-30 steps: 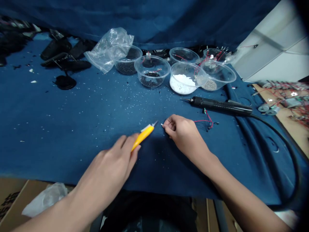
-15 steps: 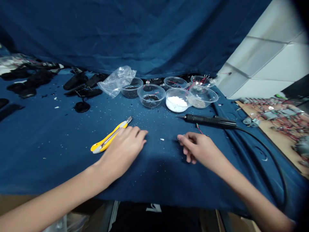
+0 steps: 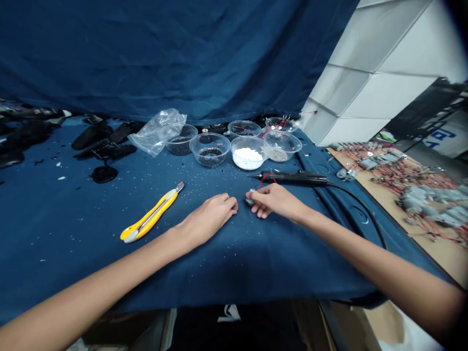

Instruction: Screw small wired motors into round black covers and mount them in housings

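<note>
Thumb and fingertips of the right hand (image 3: 276, 201) pinch a small pale part (image 3: 250, 197), a grip that we take to steady so tiny a piece while leaving its red wires (image 3: 263, 183) free. The part sits a little right of the worktop's middle, just short of the soldering iron's (image 3: 288, 178) tip. The fingers hide most of it, so we cannot say exactly what it is.

The left hand (image 3: 208, 214) lies palm down on the blue cloth (image 3: 54, 253), fingers lightly curled and holding nothing, near the right hand but not touching it. A yellow utility knife (image 3: 149, 217) lies to its left, within easy reach, with its blade end pointing towards the far edge. The iron lies beyond the right hand, its black cord (image 3: 360, 209) curving towards the right edge, probably to keep the cord clear of the hands.

Along the far edge, clear plastic bowls (image 3: 210, 148) stand grouped, holding white granules (image 3: 247, 158) and dark granules (image 3: 180, 147), which we suppose keeps the loose material contained. A crumpled plastic bag (image 3: 157, 131) sits against them, and black parts (image 3: 98, 139) lie towards the far left corner. Past the right edge, wired components (image 3: 420, 200) cover a cardboard sheet (image 3: 438, 248).
</note>
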A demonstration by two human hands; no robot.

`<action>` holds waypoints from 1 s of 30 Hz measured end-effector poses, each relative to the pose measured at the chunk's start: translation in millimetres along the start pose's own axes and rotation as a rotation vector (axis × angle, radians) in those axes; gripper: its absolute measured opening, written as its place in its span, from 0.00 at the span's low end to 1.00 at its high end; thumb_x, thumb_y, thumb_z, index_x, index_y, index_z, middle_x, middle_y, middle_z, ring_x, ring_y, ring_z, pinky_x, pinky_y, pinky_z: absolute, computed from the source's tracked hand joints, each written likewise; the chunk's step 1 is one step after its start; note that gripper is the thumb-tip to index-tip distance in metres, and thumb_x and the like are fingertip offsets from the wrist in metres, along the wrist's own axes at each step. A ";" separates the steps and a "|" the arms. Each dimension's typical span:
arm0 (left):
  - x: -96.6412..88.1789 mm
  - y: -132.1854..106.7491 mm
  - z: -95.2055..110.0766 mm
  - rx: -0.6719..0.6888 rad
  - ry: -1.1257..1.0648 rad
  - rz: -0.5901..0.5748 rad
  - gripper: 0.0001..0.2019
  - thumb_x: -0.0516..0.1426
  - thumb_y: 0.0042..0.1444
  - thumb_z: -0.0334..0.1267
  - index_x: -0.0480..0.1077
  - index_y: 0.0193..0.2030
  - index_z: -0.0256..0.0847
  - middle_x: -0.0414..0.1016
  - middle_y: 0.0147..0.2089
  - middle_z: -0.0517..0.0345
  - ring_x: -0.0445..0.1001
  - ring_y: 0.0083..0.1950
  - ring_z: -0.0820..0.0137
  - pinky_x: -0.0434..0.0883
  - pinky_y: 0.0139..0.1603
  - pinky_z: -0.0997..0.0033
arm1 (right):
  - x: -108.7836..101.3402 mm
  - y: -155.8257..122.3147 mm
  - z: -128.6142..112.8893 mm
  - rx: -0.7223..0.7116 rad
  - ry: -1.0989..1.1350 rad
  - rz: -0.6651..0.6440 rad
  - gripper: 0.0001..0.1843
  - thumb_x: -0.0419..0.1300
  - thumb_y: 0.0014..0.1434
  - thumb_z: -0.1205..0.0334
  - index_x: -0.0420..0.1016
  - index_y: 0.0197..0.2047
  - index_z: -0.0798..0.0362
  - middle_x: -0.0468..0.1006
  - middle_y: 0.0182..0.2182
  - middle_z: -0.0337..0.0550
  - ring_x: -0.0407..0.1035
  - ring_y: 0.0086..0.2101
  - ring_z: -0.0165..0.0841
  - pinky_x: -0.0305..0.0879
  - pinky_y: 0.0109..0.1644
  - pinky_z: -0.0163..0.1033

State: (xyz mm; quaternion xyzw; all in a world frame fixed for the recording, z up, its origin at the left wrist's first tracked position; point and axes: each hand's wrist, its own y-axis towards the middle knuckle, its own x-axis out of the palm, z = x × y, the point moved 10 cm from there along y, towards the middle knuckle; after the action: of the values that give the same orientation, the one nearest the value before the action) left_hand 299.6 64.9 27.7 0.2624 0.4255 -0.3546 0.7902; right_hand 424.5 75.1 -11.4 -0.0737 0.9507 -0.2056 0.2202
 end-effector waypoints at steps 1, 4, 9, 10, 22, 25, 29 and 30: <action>-0.9 1.2 -0.9 -0.029 -0.067 0.033 0.08 0.49 0.65 0.35 0.68 0.42 0.36 0.71 0.39 0.55 0.70 0.40 0.71 0.67 0.42 0.69 | -2.6 0.6 -8.7 -0.104 0.054 0.039 0.21 0.60 0.55 0.47 0.75 0.31 0.60 0.78 0.27 0.50 0.70 0.22 0.28 0.70 0.28 0.35; 3.0 6.4 -7.3 -0.120 -0.257 0.107 0.05 0.52 0.63 0.33 0.68 0.42 0.36 0.73 0.38 0.57 0.71 0.36 0.74 0.68 0.40 0.73 | -8.0 -1.4 -20.2 -0.319 0.279 0.115 0.21 0.61 0.55 0.48 0.73 0.41 0.59 0.78 0.31 0.47 0.70 0.25 0.28 0.67 0.28 0.34; 12.2 10.4 -10.3 -0.114 -0.213 0.187 0.06 0.51 0.62 0.32 0.69 0.42 0.36 0.71 0.42 0.54 0.71 0.42 0.71 0.69 0.45 0.69 | 2.2 -1.8 -14.2 -0.388 0.236 0.043 0.20 0.61 0.55 0.47 0.70 0.38 0.57 0.77 0.28 0.44 0.71 0.26 0.30 0.67 0.33 0.35; 12.6 9.7 -10.0 -0.105 -0.170 0.204 0.06 0.51 0.62 0.32 0.69 0.42 0.36 0.70 0.43 0.53 0.70 0.44 0.69 0.69 0.47 0.68 | 1.6 -2.4 -12.8 -0.395 0.157 0.061 0.19 0.60 0.56 0.46 0.70 0.35 0.57 0.76 0.26 0.43 0.70 0.26 0.29 0.66 0.32 0.35; 17.1 11.9 -11.2 -0.102 -0.060 0.180 0.05 0.51 0.63 0.33 0.67 0.40 0.34 0.68 0.41 0.53 0.66 0.44 0.68 0.67 0.48 0.65 | 5.7 -4.1 -10.7 -0.459 -0.191 0.096 0.19 0.56 0.60 0.45 0.68 0.33 0.54 0.74 0.24 0.38 0.68 0.23 0.28 0.61 0.31 0.33; 17.7 10.6 -11.2 -0.087 -0.050 0.172 0.03 0.52 0.62 0.32 0.66 0.39 0.35 0.67 0.41 0.54 0.65 0.44 0.67 0.66 0.48 0.66 | 7.9 -8.6 -23.1 -0.552 -0.280 0.128 0.17 0.58 0.59 0.48 0.63 0.29 0.53 0.68 0.22 0.35 0.64 0.23 0.26 0.57 0.29 0.32; 18.9 9.5 -9.3 -0.044 -0.005 0.172 0.02 0.52 0.61 0.31 0.63 0.36 0.36 0.65 0.39 0.55 0.64 0.43 0.67 0.66 0.46 0.66 | 17.3 -13.5 -43.9 -0.775 -0.437 0.199 0.16 0.58 0.59 0.53 0.60 0.26 0.53 0.66 0.23 0.35 0.59 0.25 0.26 0.55 0.31 0.32; 19.1 9.6 -9.6 -0.038 0.004 0.180 0.03 0.52 0.61 0.31 0.62 0.36 0.36 0.65 0.39 0.55 0.64 0.42 0.67 0.66 0.45 0.66 | 20.3 -13.4 -46.2 -0.813 -0.489 0.218 0.16 0.57 0.60 0.54 0.61 0.26 0.53 0.68 0.25 0.36 0.60 0.25 0.26 0.55 0.31 0.33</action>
State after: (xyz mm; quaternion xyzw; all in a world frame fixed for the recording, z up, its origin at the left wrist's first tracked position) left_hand 309.8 71.2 7.5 0.2853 0.4086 -0.2733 0.8228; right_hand 386.3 74.9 24.2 -0.0999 0.8766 0.2298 0.4108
